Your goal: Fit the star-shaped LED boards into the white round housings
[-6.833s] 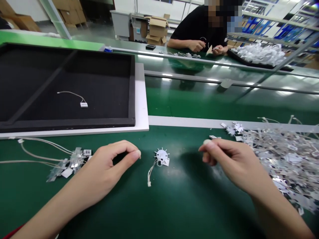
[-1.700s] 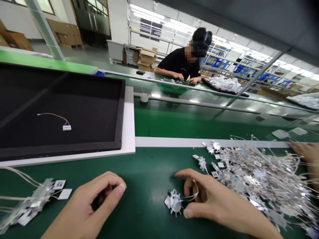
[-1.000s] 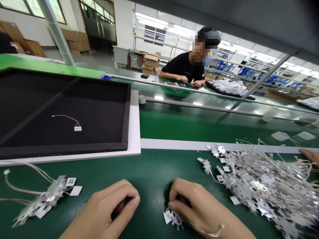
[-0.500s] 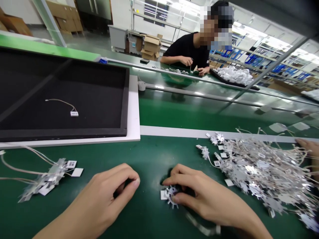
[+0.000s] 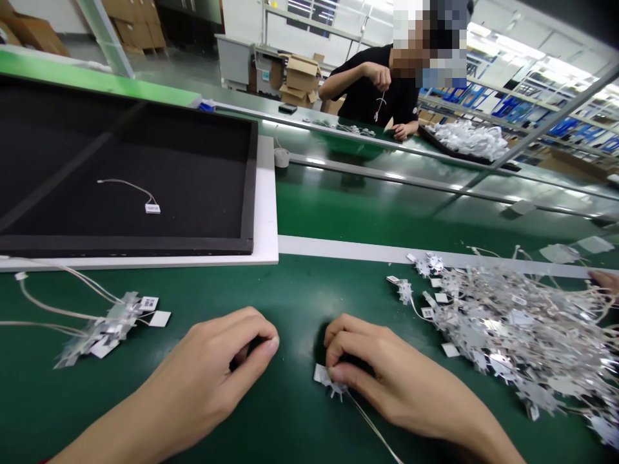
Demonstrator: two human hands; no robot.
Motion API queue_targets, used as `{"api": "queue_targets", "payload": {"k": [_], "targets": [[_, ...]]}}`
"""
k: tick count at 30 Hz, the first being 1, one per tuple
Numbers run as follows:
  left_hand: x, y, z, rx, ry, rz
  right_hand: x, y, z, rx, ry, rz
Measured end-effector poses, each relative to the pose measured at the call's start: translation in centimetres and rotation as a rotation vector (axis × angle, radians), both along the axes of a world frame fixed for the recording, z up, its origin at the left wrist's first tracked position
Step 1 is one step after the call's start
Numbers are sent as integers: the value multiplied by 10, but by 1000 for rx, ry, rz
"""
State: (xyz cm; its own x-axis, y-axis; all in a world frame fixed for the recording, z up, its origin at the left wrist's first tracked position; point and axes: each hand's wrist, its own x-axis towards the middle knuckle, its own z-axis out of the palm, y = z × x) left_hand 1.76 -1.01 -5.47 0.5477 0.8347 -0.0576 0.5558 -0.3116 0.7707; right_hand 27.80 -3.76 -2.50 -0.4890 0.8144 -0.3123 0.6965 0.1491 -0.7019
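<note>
My right hand [image 5: 382, 367] pinches a small silvery spiked piece [image 5: 337, 388] with a white square tab at its left; its thin wires trail down and right over the green table [image 5: 290, 425]. Thumb and fingertips hide the top of this piece. To the left, my left hand [image 5: 232, 367] is curled, thumb and index fingertips pressed together; whether anything tiny is between them is hidden. A small heap of similar wired pieces [image 5: 113, 325] lies left of it. A big pile of them [image 5: 522, 335] spreads out right of my right hand.
At the back left, a black tray [image 5: 193, 246] on a white board [image 5: 268, 225] holds one wired part [image 5: 152, 208]. Across the bench a person [image 5: 387, 77] holds up a wired piece. Another person's hand [image 5: 604, 281] shows at the right edge.
My right fingers have closed onto the spiked piece, and its wires have swung to the right. The person opposite has raised a hand with a piece. The view has shifted slightly.
</note>
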Motion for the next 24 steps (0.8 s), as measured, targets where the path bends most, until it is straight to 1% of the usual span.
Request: {"api": "queue_targets", "payload": {"k": [2, 4, 9, 12, 15, 18, 24], "targets": [[0, 0, 0, 10, -5, -1, 2, 0, 3, -40, -16, 2], [0, 1, 0, 13, -6, -7, 2, 0, 5, -47, -47, -2], [0, 0, -1, 8, -17, 10, -1, 0, 4, 11, -124, 43], [1, 0, -2, 3, -28, 14, 1, -3, 3, 38, -129, 48], [1, 0, -2, 3, -29, 19, 7, -7, 6, 36, -32, 6], [1, 0, -2, -3, -29, 28, 15, -7, 13, 34, 98, -40], [0, 0, -1, -4, -26, 16, 33, -10, 26, -50, 229, -33]]}}
